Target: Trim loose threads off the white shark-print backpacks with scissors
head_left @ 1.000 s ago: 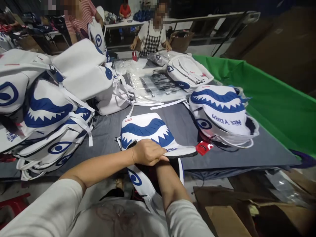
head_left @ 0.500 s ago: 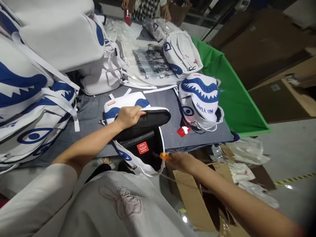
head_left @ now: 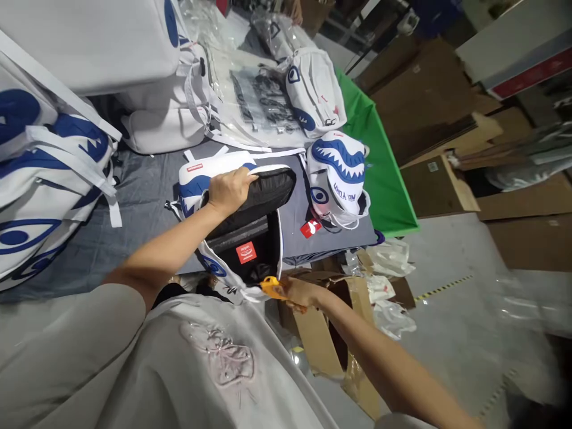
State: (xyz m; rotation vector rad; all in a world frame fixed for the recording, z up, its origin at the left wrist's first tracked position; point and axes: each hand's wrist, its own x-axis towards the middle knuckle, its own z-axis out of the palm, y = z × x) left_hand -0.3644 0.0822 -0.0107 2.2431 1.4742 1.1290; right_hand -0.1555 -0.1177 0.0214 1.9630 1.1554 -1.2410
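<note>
Right now, backpack: the white-and-blue shark-print backpack (head_left: 214, 182) lies at the near edge of the table (head_left: 147, 190), its flap lifted so the black lining and a red label (head_left: 246, 252) show; the open body hangs over the edge toward the person.
Left hand: the left hand (head_left: 230, 189) is closed over the rim of the raised flap, fingers curled on the black padding, holding it up.
Right hand: the right hand (head_left: 297, 293) is shut around a small orange tool (head_left: 270, 287), just beside the lower right edge of the opening, off the near side of the table.
Step in hand: by the look of it, an inspection or trimming of the inside, with the flap held open for access.
Next move: it would likely call for bringing the tool's tip into the opening while the left hand keeps the flap steady.
Right of it: another shark backpack (head_left: 338, 176) with a red tag (head_left: 310, 227), near a green cloth (head_left: 375, 173).
Left: a pile of the same bags (head_left: 53, 149).
Far: clear plastic sleeves (head_left: 259, 104).
Below right: an open cardboard box (head_left: 335, 328) on the floor.
</note>
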